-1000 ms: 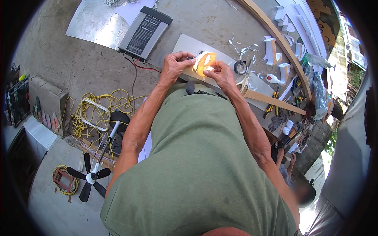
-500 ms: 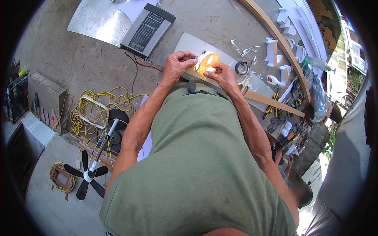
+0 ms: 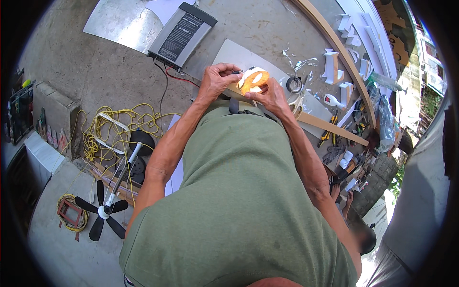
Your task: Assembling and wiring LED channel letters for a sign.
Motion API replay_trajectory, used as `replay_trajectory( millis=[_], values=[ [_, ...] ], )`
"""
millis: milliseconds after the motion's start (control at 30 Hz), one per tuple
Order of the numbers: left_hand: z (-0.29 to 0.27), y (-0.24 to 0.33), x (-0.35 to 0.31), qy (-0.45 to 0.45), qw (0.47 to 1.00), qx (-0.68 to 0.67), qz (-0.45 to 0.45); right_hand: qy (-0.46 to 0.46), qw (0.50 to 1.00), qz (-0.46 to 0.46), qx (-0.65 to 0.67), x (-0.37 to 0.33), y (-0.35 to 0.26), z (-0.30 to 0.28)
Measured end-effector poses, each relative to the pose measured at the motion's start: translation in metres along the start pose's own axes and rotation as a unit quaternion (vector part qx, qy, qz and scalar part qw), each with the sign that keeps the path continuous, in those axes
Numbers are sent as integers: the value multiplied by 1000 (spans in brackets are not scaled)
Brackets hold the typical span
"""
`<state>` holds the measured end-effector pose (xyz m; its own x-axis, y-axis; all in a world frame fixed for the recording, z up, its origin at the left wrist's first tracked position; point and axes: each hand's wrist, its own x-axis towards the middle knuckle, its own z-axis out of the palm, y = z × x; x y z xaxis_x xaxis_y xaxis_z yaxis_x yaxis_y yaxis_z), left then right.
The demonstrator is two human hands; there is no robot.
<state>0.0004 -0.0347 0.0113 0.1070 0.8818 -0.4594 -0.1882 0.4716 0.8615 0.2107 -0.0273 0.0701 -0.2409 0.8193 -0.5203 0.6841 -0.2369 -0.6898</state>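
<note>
My right hand (image 3: 273, 98) grips a small orange-and-white letter-shaped piece (image 3: 252, 83) by its right and lower edge, thumb below. The piece looks lit from within. On its left side, my left hand (image 3: 217, 81) is closed in a pinch on a small dark piece (image 3: 236, 72), too small to name; its fingertips are close to the letter's edge. Both hands are over a pale board (image 3: 234, 51) on the table. Just right of my right hand lie a roll of black tape (image 3: 294, 84) and scissors (image 3: 297, 103).
A grey power supply box (image 3: 181, 36) with red and black wires stands at the back left. White cut letter parts (image 3: 331, 67), a red-and-white tool (image 3: 331, 99) and a curved brown strip (image 3: 334, 43) lie right. Yellow cord (image 3: 103, 126) and a black-bladed fan (image 3: 103, 210) are at lower left.
The letter-shaped piece has turned in my right hand and shows more of its glowing face. My right fingers have shifted along its edge. My left hand keeps its pinch.
</note>
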Motion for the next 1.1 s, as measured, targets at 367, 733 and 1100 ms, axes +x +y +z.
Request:
replay_trajectory(
  millis=[367,733,1100],
  values=[
    [-4,-4,1,-15,999,-29,11,59,994,31,89,-3,23,16],
    [-5,0,-2,-56,991,-122,13,-50,922,-7,384,0,14,-3],
    [-4,7,-2,-70,971,-226,35,-49,926,-33,372,1,3,-22]
  ],
)
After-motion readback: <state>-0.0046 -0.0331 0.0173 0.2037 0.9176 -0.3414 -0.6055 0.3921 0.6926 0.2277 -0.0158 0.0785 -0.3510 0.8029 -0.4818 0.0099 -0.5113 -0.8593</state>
